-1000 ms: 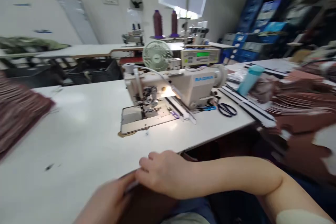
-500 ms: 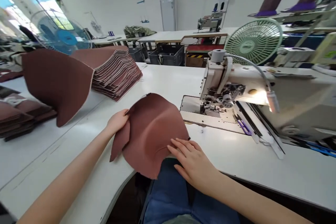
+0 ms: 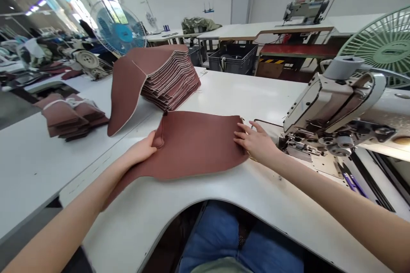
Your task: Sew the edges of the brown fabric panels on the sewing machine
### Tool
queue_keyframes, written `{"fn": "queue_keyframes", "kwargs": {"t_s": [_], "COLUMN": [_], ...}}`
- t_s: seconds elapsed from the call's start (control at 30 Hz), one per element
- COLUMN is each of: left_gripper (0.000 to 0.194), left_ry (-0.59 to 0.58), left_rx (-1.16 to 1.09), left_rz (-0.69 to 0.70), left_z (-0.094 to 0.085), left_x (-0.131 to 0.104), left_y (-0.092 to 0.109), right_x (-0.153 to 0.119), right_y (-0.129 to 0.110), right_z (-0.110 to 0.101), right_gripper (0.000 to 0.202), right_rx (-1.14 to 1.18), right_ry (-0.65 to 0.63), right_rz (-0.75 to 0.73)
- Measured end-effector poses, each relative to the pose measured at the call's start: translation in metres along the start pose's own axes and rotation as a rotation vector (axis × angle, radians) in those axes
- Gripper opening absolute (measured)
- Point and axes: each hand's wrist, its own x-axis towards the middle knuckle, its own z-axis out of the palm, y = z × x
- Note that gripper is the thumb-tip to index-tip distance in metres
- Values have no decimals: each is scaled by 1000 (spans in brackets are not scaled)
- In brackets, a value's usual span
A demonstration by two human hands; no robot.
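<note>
A reddish-brown sheet lies spread on the white table in front of me, its tail running down to the lower left beneath my forearm. My left hand grips its left part beside a small folded edge, fingers closed. On the right end of the sheet rests my right hand, palm down with its fingers spread. Behind the sheet, to the left, is a stack of brown pieces, with one large piece draped down its left side.
A sewing machine stands at the right, with purple-handled snips beside it. Tied brown bundles lie at the left. The table's curved front edge borders my lap. A blue fan and a green fan stand farther back.
The sheet was bunched and curved near the table edge; now it lies flatter and farther up the table. My right hand has moved up with its end. The view has turned left.
</note>
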Motion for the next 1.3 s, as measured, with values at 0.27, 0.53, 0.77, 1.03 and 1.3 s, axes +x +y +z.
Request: {"fn": "queue_keyframes", "kwargs": {"t_s": [0.27,0.53,0.77,1.03,1.3], "left_gripper": [39,54,43,77,33], "left_ry": [-67,-378,-48,791,888], "left_rx": [-344,-574,-182,83,-100], "left_rz": [-38,-157,74,-92,-54], "left_z": [27,53,30,-33,-93], "left_x": [-65,-95,-102,33,73], "left_y": [18,49,26,-36,-26], "right_x": [-45,-99,-73,-78,-81], "right_y": [-60,-80,-53,-45,-47], "right_z": [-45,4,11,20,7], "right_gripper": [51,53,51,63,49], "right_rx": [-220,-240,-180,-67,179], "right_ry": [273,27,164,103,-90], "right_rz": [-64,68,48,111,243]}}
